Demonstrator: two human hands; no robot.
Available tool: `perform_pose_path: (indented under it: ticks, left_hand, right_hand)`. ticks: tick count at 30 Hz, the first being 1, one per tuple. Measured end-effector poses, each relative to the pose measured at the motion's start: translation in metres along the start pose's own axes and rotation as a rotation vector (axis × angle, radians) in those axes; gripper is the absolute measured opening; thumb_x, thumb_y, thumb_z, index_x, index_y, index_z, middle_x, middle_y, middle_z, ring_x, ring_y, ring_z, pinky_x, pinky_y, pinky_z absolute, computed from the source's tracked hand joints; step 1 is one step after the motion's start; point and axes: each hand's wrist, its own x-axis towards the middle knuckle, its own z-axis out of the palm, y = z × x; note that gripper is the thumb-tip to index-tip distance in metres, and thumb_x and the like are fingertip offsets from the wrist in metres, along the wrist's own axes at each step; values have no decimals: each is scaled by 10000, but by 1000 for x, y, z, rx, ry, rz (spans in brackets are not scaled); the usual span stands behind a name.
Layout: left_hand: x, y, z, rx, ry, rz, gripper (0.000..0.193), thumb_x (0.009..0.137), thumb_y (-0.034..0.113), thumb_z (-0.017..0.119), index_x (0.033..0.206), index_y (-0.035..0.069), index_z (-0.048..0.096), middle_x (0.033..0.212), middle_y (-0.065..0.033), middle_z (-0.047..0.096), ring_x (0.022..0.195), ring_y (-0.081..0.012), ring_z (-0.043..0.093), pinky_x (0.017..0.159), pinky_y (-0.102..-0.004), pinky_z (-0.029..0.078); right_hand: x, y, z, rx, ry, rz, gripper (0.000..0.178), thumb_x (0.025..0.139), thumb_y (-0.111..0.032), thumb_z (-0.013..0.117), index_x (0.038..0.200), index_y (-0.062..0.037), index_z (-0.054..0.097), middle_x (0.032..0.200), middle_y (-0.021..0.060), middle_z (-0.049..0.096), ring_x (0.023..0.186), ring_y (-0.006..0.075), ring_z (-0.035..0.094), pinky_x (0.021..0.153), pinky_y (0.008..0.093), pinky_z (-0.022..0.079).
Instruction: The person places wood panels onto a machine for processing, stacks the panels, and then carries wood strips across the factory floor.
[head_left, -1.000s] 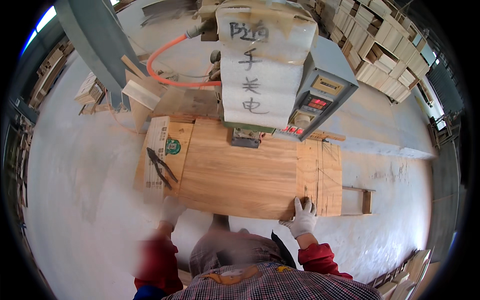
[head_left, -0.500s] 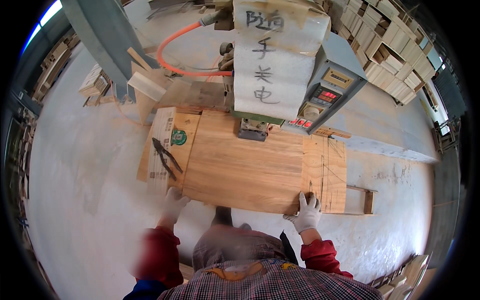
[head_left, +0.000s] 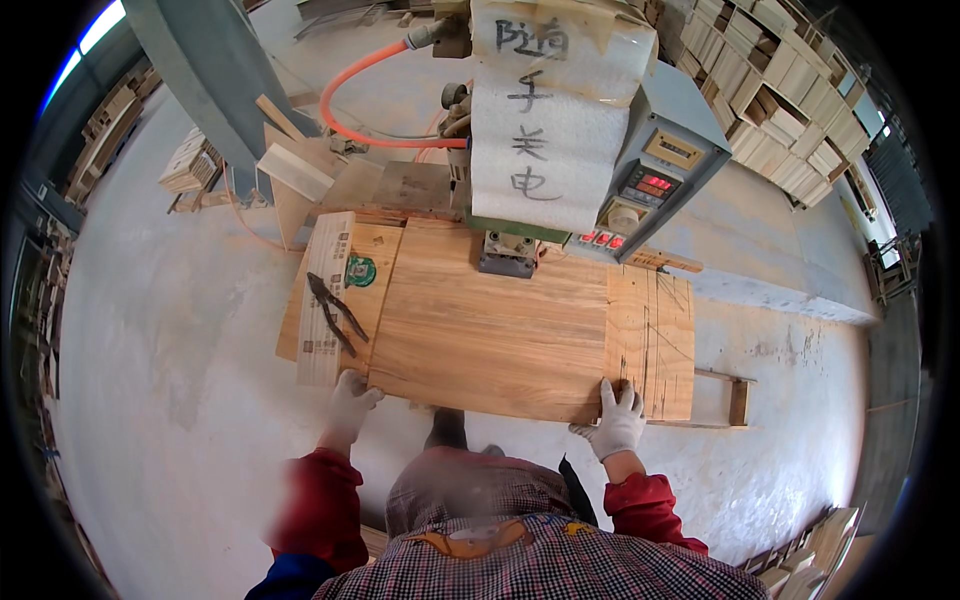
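Observation:
A broad wooden panel (head_left: pixel 490 320) with fine grain lies flat on the worktable beneath the head of a green machine. My left hand (head_left: pixel 350 408), in a white glove, grips the panel's near left corner; some of its fingers are hidden. At the near right corner my right hand (head_left: pixel 616 428), gloved too, has its fingers over the panel's top and its thumb along the front edge. A dark metal pressing block (head_left: pixel 507 256) hangs at the panel's far edge. Left of the panel, pliers (head_left: pixel 336 312) lie on a pale printed strip (head_left: pixel 322 345), beside a green round roll (head_left: pixel 361 271).
A grey control box (head_left: pixel 665 165) with red displays stands right of the machine's paper-covered front (head_left: pixel 545 120). An orange hose (head_left: pixel 345 85) loops at its left. The pencil-marked table board (head_left: pixel 668 350) extends rightward. Stacked wood pieces (head_left: pixel 775 95) stand at the far right.
Almost nothing differs. The whole view has shifted very slightly, and both hands keep their places at the panel's near corners.

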Motion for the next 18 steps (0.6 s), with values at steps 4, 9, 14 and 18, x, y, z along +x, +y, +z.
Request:
perform_pose_path:
  ticks: [4,9,14,18]
  left_hand:
    - [-2,5,0,31,-23,-60,372,717,64,638,1018,28,423,882,-43,528,759,-125,513,604,-258,436]
    - [-5,8,1,37,-27,-39,355,729,62,628,1017,26,424,878,-45,530,756,-123,511,607,-256,436]
    - [-7,10,2,14,-28,-27,334,741,64,614,1012,27,422,875,-44,528,753,-118,508,606,-254,433]
    - [-9,13,4,-4,-30,-30,322,744,58,607,1002,26,417,867,-42,525,747,-115,504,601,-250,429]
  right_hand:
    - [0,-1,-2,-4,-11,3,983,535,-526,758,1353,-192,329,1382,171,261,1248,384,256,974,464,325]
    - [-1,0,-2,6,-4,0,984,537,-520,759,1356,-192,324,1382,175,261,1248,389,255,971,480,316]
    - [-2,0,0,22,-4,3,986,538,-519,759,1358,-194,321,1382,177,259,1245,392,256,966,495,308]
    - [-2,0,-1,20,-11,9,988,537,-523,757,1360,-196,319,1382,177,258,1248,393,253,964,498,308]
